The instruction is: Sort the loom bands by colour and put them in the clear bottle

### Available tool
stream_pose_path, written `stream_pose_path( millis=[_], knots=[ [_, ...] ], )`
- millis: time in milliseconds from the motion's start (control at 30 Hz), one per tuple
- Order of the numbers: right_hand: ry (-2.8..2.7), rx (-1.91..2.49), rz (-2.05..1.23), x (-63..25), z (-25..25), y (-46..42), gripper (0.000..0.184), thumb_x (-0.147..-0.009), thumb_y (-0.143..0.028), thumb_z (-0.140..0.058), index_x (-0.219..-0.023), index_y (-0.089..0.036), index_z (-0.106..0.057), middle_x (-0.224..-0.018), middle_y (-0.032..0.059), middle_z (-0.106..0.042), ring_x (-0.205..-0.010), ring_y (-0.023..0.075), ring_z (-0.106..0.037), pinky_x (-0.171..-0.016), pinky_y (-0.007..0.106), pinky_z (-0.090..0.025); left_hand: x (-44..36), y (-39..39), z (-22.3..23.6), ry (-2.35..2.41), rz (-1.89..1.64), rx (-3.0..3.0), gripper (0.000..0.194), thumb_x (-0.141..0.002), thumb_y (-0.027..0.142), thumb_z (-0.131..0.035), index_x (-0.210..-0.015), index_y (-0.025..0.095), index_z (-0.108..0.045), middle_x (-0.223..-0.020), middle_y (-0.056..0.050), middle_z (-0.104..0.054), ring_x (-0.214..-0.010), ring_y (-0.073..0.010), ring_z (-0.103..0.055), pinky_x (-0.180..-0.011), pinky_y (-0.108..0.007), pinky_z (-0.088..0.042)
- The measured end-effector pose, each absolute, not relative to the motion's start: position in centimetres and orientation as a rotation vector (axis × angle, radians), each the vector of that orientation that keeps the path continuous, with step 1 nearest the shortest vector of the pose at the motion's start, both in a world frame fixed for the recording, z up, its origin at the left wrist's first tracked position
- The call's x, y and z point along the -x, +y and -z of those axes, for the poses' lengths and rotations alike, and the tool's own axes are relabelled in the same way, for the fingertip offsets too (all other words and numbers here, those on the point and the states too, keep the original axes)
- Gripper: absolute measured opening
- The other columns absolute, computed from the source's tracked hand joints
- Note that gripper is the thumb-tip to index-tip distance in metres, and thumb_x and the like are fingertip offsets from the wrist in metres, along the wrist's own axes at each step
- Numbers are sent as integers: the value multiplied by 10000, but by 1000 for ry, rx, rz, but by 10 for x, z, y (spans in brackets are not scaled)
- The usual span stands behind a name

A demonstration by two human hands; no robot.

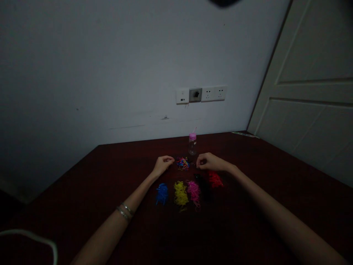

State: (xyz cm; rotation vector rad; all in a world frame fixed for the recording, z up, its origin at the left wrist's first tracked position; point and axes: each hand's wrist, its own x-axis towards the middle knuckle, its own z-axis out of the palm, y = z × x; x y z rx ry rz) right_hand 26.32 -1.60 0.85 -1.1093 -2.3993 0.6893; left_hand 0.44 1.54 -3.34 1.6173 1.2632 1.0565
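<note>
A small heap of mixed-colour rubber bands point(183, 163) lies on the dark table between my two hands. My left hand point(162, 165) is at its left edge, thumb and fingertips pressed together; whether a band is between them is too small to see. On the other side, my right hand point(208, 162) is curled with its fingertips pinched low over the tabletop, and what they hold cannot be made out. Nearer to me are sorted piles: blue bands point(162, 194), yellow bands point(181, 193), pink bands point(194, 192), black bands point(202, 186) and red bands point(215, 179) under my right wrist.
Behind the mixed heap stands a clear bottle point(192, 146) with a pink lid and straw. Wall sockets point(213, 94) sit above the table point(132, 154). A pale door point(314, 88) is at the right, and a white cable point(33, 235) loops at the lower left.
</note>
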Motion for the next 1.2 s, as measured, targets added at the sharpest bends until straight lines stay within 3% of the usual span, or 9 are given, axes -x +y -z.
stream_pose_path(
  millis=[267, 500, 833, 1200],
  knots=[
    [-2581, 1141, -851, -270, -20, -26, 159, -620, -162, -554, -704, -152, -689, -673, 13, -635, -619, 116, -541, -582, 212, -398, -5, 13, 31, 1285, -994, -1627, 273, -643, 304, -614, -801, 85, -652, -507, 7, -548, -386, -37, -343, -379, -164, -247],
    [-2510, 1143, -848, -271, -21, -27, 157, -622, -209, -576, -714, -164, -694, -671, 11, -639, -587, 118, -546, -530, 210, -393, -4, 12, 30, 1305, -900, -1836, 209, -675, 258, -574, -754, 90, -671, -567, -16, -596, -464, -70, -433, -439, -175, -309],
    [-2265, 1286, -385, -295, 3, -1, 218, -692, -203, -483, -792, -138, -665, -790, 63, -663, -688, 156, -578, -655, 264, -436, -5, 10, 31, 1143, -751, -2311, 189, -667, 274, -609, -762, 131, -688, -730, -35, -626, -634, -111, -527, -579, -198, -378],
    [-1984, 1489, -326, -334, 36, 16, 263, -734, -289, -465, -826, -142, -664, -812, 65, -675, -739, 188, -601, -695, 282, -446, -6, 8, 31, 1136, -685, -2398, 133, -693, 227, -588, -748, 152, -682, -777, -29, -597, -691, -114, -517, -617, -197, -375]
  ],
)
